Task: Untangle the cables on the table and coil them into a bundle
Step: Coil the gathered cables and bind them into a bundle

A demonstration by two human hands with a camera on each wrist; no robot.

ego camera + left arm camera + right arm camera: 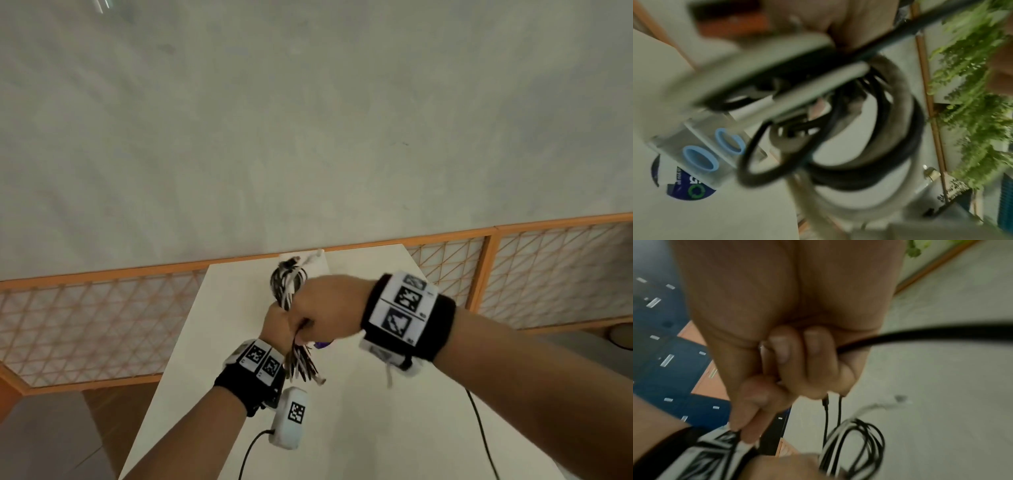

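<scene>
A bundle of black and white cables [288,281] is held up above the white table [376,394], its loops standing above my fists and more loops [301,366] hanging below. My left hand [276,323] grips the bundle's middle from the left. My right hand [310,320] is pressed against it and closed round the same strands. In the right wrist view the fingers [786,352] are curled tight, with thin black cables [826,412] coming out beneath the fist beside the loops [857,441]. The left wrist view shows blurred black and grey coils [869,129] close up.
A purple sticker [323,344] lies on the table under my hands. An orange lattice railing [102,308] runs behind and left of the table, with a pale wall above. Black camera leads [479,428] trail from my wrists. Green plants [972,97] show in the left wrist view.
</scene>
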